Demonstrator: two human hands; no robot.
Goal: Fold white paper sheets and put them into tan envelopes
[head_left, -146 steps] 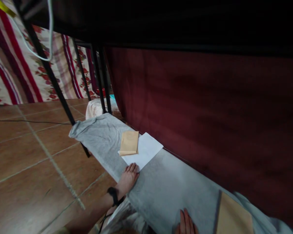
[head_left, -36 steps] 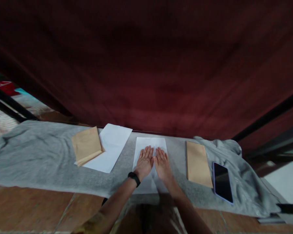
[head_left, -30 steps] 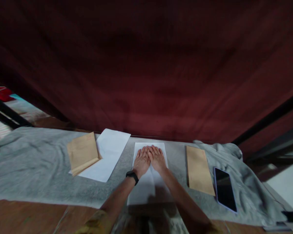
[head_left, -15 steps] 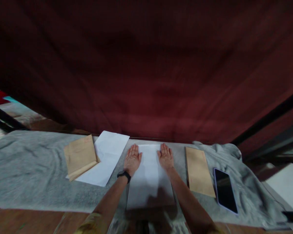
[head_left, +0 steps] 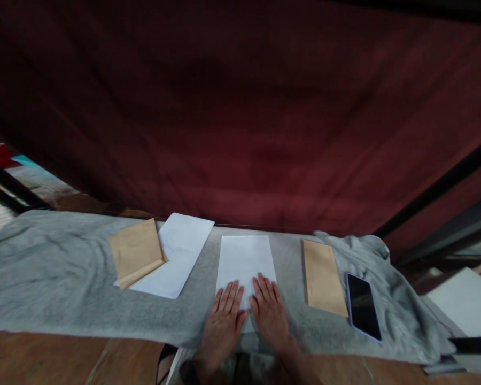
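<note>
A white sheet of paper lies flat on the grey cloth in front of me. My left hand rests palm down on its near left part, fingers stretched out. Beside it my right hand lies flat on the near right part, its fingers also extended. The thumbs point toward each other with a narrow strip of paper between them. Both hands hold nothing. The palms cover part of the sheet's near end.
On the left, brown paper envelopes overlap more white paper. To the right lie a brown envelope stack and a phone. The grey cloth is wrinkled at both ends. A dark red curtain hangs behind.
Both hands have slid from the far edge of the white sheet toward me, to its near part. The sheet's far end is now uncovered. The view has shifted slightly.
</note>
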